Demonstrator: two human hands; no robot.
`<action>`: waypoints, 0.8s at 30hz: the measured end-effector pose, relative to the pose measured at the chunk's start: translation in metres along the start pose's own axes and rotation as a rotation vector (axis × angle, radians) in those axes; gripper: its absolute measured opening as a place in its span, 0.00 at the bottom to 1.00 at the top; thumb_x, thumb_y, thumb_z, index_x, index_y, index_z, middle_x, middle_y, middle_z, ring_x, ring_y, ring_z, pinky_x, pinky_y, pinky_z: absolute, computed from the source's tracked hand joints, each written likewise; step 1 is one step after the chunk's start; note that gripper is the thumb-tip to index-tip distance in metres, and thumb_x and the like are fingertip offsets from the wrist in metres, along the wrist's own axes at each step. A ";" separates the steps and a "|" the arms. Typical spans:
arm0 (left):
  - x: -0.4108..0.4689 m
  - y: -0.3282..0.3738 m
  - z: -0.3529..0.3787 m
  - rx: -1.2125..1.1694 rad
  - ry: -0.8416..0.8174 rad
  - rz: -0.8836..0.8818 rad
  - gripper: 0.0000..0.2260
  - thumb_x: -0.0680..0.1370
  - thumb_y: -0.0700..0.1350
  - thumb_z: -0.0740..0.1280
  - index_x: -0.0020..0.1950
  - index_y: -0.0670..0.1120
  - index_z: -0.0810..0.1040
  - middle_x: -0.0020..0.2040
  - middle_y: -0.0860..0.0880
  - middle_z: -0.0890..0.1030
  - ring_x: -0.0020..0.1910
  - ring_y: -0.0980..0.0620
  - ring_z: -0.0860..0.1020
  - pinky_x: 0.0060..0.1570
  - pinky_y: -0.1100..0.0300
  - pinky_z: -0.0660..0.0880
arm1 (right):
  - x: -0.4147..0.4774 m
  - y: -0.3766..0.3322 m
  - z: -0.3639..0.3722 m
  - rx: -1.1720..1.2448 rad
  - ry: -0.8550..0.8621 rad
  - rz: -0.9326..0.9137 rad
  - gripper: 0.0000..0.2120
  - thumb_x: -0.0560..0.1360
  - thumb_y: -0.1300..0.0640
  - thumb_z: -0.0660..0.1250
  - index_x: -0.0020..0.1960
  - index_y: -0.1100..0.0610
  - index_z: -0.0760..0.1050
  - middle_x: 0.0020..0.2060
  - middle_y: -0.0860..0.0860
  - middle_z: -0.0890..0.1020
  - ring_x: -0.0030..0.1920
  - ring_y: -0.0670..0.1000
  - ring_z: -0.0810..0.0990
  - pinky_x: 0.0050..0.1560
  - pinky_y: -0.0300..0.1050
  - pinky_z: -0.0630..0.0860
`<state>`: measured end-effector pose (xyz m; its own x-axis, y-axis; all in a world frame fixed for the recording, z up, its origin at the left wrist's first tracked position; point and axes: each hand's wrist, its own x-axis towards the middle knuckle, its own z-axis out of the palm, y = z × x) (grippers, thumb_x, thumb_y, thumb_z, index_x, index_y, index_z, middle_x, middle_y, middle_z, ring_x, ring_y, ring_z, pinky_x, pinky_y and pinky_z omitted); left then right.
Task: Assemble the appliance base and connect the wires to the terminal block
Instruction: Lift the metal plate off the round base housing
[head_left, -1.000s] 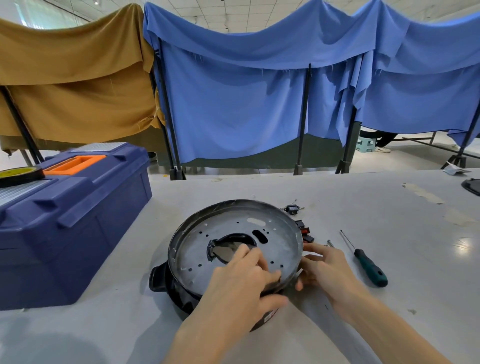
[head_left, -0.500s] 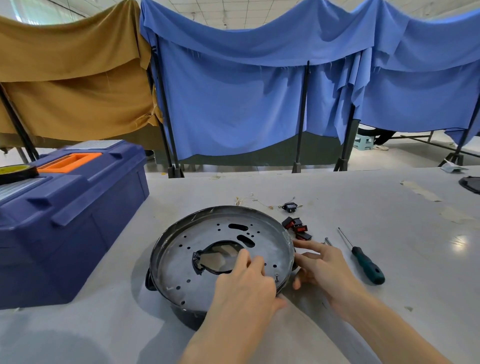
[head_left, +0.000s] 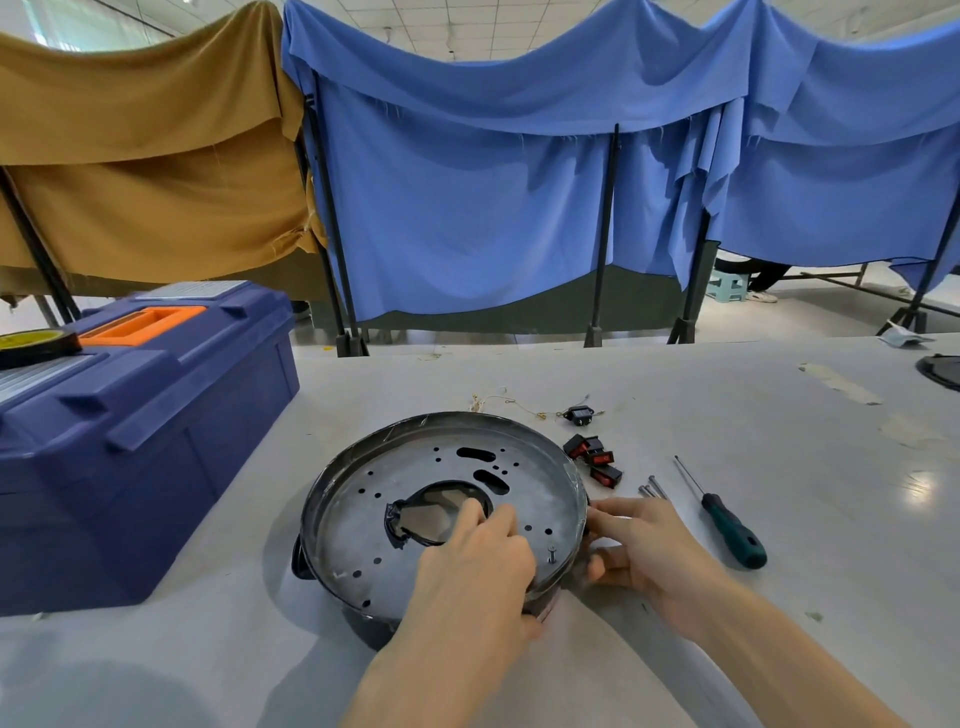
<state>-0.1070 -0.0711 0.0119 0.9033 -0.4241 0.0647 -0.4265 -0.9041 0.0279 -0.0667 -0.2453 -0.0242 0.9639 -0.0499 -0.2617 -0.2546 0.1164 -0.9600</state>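
Observation:
The round appliance base (head_left: 363, 499) lies bottom up on the grey table, a grey perforated metal plate inside a black rim with a large opening in its middle. My left hand (head_left: 478, 561) lies across the plate's near side, fingertips at the edge of the opening and thumb curled over the near rim. My right hand (head_left: 649, 545) holds the right rim between forefinger and thumb. One screw (head_left: 551, 553) stands upright in the plate between my hands. Thin wires (head_left: 498, 402) and a small black socket (head_left: 579, 414) lie behind the base.
Red rocker switches (head_left: 595, 460), loose long screws (head_left: 652, 488) and a green-handled screwdriver (head_left: 727, 525) lie right of the base. A blue toolbox (head_left: 140, 426) with a tape roll (head_left: 36, 345) on it stands at the left. A dark object (head_left: 943, 369) sits at the far right edge.
The base has tipped from a raised tilt down to nearly flat and turned a little under my hands. Both hands keep their hold on it.

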 end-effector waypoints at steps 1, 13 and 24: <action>-0.001 0.000 -0.001 0.000 0.001 -0.011 0.11 0.77 0.54 0.66 0.54 0.49 0.76 0.57 0.55 0.67 0.59 0.51 0.61 0.33 0.59 0.57 | 0.000 -0.001 0.000 0.012 -0.004 0.010 0.08 0.79 0.63 0.66 0.49 0.69 0.79 0.31 0.59 0.80 0.23 0.53 0.75 0.30 0.44 0.78; 0.000 -0.004 0.005 -0.004 0.073 0.082 0.13 0.79 0.52 0.64 0.57 0.46 0.77 0.58 0.53 0.67 0.60 0.52 0.61 0.41 0.58 0.66 | -0.001 -0.002 0.000 0.026 0.031 0.030 0.08 0.80 0.63 0.65 0.49 0.69 0.78 0.33 0.62 0.82 0.25 0.55 0.79 0.30 0.45 0.80; 0.002 -0.005 0.005 0.049 0.075 0.117 0.16 0.78 0.54 0.64 0.60 0.46 0.77 0.58 0.53 0.67 0.62 0.52 0.61 0.36 0.59 0.62 | -0.004 -0.008 -0.002 -0.057 0.036 0.026 0.09 0.80 0.63 0.65 0.50 0.70 0.78 0.33 0.62 0.83 0.27 0.57 0.82 0.32 0.45 0.80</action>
<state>-0.1029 -0.0677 0.0074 0.8410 -0.5229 0.1392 -0.5239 -0.8512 -0.0324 -0.0691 -0.2482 -0.0156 0.9537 -0.0832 -0.2892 -0.2847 0.0619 -0.9566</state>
